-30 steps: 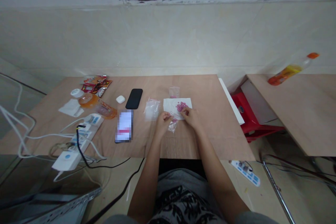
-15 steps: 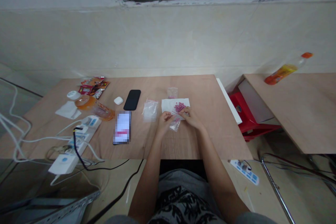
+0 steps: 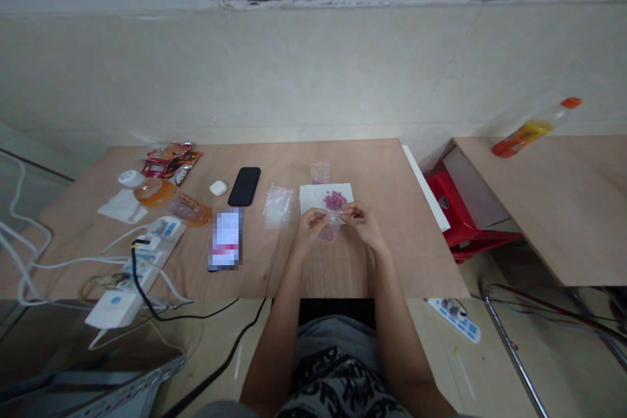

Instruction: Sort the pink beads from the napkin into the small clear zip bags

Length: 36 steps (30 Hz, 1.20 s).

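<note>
A small clear plastic bag [image 3: 328, 233] with some pink beads inside hangs between my hands, just in front of a white sheet of paper [image 3: 311, 194]. My left hand [image 3: 310, 225] pinches the bag's left upper corner. At its right upper edge, my right hand [image 3: 363, 223] has its fingertips closed on the plastic. Loose pink beads [image 3: 336, 200] lie in a pile on the paper, right behind my fingers. Another small bag [image 3: 320, 173] with pink beads is at the paper's far edge. Clear plastic bags [image 3: 279, 205] lie to the left of the paper.
Left on the table are a black phone [image 3: 245, 187], a lit phone [image 3: 226, 240], a white case [image 3: 218, 188], an orange drink bottle [image 3: 171, 200], snack packets [image 3: 172, 162] and a power strip [image 3: 136, 274] with cables. A second bottle [image 3: 533, 130] stands on the right table.
My right hand has moved back from the bead pile to the bag's upper edge. The bag is now stretched between both hands.
</note>
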Available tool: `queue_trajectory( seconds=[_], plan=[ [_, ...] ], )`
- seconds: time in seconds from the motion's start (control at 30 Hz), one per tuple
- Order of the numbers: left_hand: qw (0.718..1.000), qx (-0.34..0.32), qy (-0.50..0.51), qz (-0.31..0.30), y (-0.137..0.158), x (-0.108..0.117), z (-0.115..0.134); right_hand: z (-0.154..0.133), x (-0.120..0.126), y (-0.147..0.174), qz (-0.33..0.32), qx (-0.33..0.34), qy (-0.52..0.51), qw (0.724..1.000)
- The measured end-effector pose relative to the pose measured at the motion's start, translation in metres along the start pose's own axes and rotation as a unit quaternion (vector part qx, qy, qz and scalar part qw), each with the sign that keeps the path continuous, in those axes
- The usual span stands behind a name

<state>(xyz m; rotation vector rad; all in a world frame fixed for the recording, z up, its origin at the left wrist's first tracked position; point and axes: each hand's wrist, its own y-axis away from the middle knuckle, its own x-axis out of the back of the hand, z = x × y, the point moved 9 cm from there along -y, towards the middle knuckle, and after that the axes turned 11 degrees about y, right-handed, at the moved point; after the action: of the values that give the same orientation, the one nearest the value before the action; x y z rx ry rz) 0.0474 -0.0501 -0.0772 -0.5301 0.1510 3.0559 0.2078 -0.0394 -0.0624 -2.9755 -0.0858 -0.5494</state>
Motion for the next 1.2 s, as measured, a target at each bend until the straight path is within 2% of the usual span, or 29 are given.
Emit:
queue_trajectory(
  seconds=[0.13,0.27,0.47,0.77,1.0,1.2],
  plan=[
    [0.999,-0.016,-0.035,-0.013,0.002,-0.006,0.004,-0.008,0.004,0.009,0.022,-0.01,0.009,1.0],
    [0.997,-0.011,-0.072,-0.013,0.005,-0.007,0.003,-0.021,0.005,0.016,0.05,0.031,0.027,0.998],
    [0.995,-0.008,-0.082,-0.048,0.008,-0.013,0.004,-0.034,0.005,0.022,0.074,0.072,0.07,0.992],
    [0.997,-0.019,-0.081,0.0,0.012,-0.01,0.013,-0.051,0.001,0.026,0.047,0.095,0.121,0.987],
    [0.996,-0.021,-0.083,-0.015,0.017,-0.017,0.023,-0.055,0.012,0.027,0.081,0.099,0.134,0.983],
    [0.993,-0.05,-0.085,0.06,0.021,-0.006,0.035,-0.055,0.021,0.027,0.112,0.094,0.126,0.981]
  ],
)
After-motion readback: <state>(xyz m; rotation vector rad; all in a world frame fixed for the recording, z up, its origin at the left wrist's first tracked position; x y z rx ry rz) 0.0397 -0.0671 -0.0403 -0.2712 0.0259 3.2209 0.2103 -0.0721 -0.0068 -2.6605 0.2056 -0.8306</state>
